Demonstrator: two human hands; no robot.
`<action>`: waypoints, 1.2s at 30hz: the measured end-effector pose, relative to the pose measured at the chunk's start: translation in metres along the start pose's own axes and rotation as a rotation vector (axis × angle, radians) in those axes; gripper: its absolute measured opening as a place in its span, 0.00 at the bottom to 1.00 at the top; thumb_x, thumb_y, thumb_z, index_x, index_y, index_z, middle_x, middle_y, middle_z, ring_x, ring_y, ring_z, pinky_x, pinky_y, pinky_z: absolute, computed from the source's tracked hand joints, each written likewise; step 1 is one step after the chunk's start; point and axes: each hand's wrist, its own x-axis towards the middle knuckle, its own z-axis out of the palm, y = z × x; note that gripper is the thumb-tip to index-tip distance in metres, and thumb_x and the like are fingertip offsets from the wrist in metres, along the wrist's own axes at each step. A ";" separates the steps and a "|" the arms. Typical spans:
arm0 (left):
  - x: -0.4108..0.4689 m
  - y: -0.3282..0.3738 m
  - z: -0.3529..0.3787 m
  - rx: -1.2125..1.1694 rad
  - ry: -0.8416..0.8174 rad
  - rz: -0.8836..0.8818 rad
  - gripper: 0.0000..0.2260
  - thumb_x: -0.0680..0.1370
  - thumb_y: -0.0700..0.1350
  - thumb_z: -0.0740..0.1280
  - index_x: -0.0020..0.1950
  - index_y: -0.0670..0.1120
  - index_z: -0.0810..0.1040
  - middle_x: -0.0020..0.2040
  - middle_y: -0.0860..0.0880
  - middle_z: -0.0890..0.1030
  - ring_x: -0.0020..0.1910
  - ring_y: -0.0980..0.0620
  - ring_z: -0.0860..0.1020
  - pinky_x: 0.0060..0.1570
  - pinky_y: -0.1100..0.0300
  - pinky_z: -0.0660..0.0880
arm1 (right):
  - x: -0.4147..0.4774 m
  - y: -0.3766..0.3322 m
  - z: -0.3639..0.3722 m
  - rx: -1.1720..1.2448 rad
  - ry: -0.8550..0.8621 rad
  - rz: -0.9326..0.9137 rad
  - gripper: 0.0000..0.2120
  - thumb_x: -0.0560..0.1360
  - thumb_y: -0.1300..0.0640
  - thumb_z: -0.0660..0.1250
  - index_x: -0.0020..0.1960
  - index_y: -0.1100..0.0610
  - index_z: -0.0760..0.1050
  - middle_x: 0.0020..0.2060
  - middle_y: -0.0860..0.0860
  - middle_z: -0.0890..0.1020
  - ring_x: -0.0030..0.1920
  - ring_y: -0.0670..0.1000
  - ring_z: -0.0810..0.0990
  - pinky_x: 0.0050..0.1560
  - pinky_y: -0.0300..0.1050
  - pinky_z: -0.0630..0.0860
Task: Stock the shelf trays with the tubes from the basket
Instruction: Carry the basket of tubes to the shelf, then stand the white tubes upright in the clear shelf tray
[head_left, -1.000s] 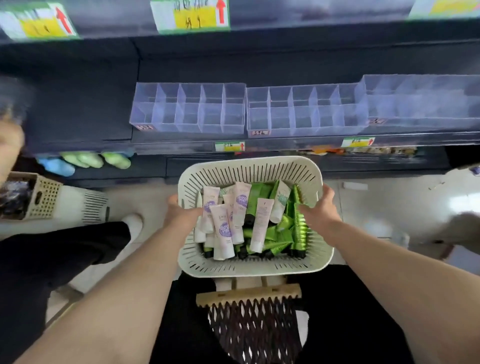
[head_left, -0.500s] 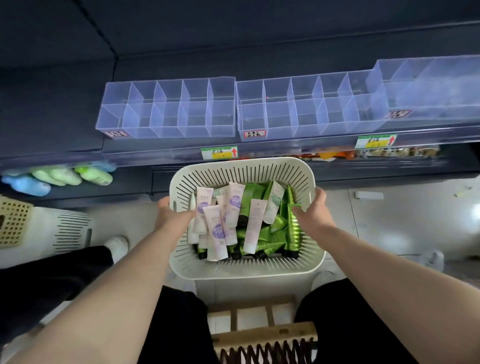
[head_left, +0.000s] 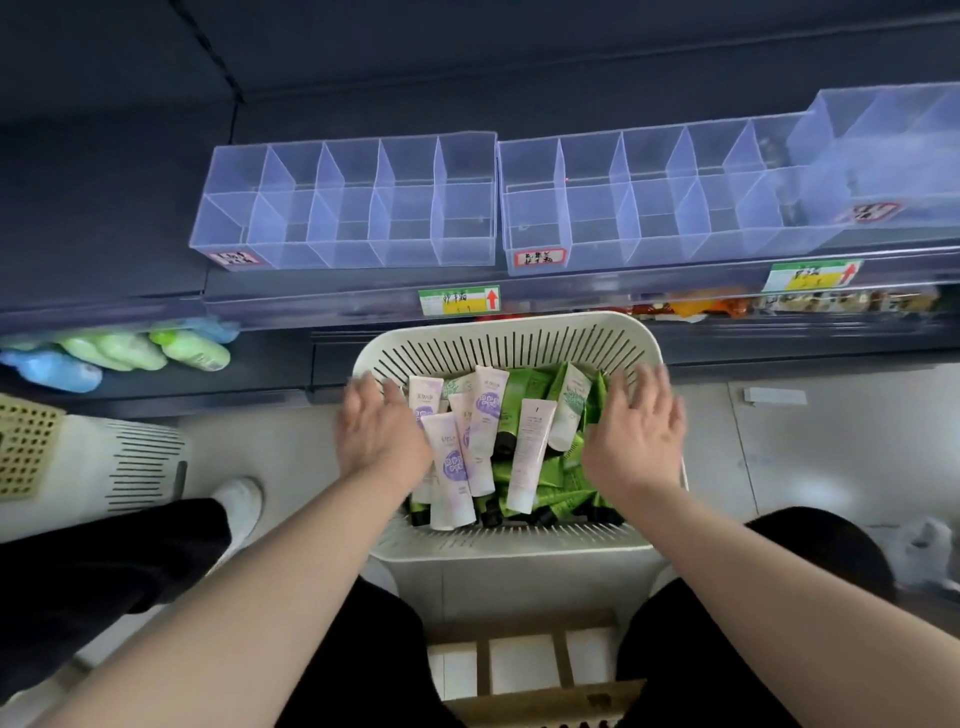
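Reaching over the white slotted basket (head_left: 511, 332), the left hand (head_left: 382, 434) and the right hand (head_left: 636, 441) are at its left and right sides. Each grip is spread, the fingers straight and blurred, pinching nothing; whether they touch the rim cannot be told. The tubes lie heaped inside the basket: pale tubes (head_left: 452, 467) with purple print toward the left, green tubes (head_left: 561, 478) toward the right and underneath. Beyond it, on the dark shelf, the left tray (head_left: 343, 208) stands just beside the right tray (head_left: 649, 202), both clear and divided. Green and blue bottles (head_left: 182, 351) lie on a lower shelf at the left.
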 end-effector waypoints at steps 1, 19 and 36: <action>0.000 0.004 0.001 0.072 0.025 0.101 0.28 0.76 0.47 0.66 0.75 0.46 0.63 0.75 0.44 0.59 0.74 0.43 0.56 0.72 0.50 0.61 | 0.000 -0.004 0.002 -0.030 0.015 -0.086 0.34 0.76 0.57 0.55 0.78 0.56 0.45 0.77 0.56 0.45 0.76 0.57 0.39 0.74 0.57 0.39; -0.006 0.021 0.015 0.055 0.235 0.441 0.22 0.76 0.44 0.65 0.70 0.47 0.68 0.69 0.46 0.68 0.68 0.45 0.65 0.65 0.49 0.67 | 0.008 -0.004 0.020 -0.163 0.171 -0.394 0.22 0.77 0.53 0.60 0.70 0.54 0.63 0.71 0.54 0.63 0.72 0.55 0.60 0.70 0.55 0.62; 0.028 -0.009 -0.046 -0.015 0.542 0.633 0.22 0.80 0.44 0.62 0.74 0.49 0.65 0.74 0.50 0.63 0.72 0.49 0.61 0.69 0.49 0.62 | 0.042 -0.058 -0.037 -0.084 0.470 -0.490 0.26 0.79 0.48 0.59 0.74 0.53 0.59 0.68 0.53 0.67 0.67 0.56 0.65 0.64 0.54 0.65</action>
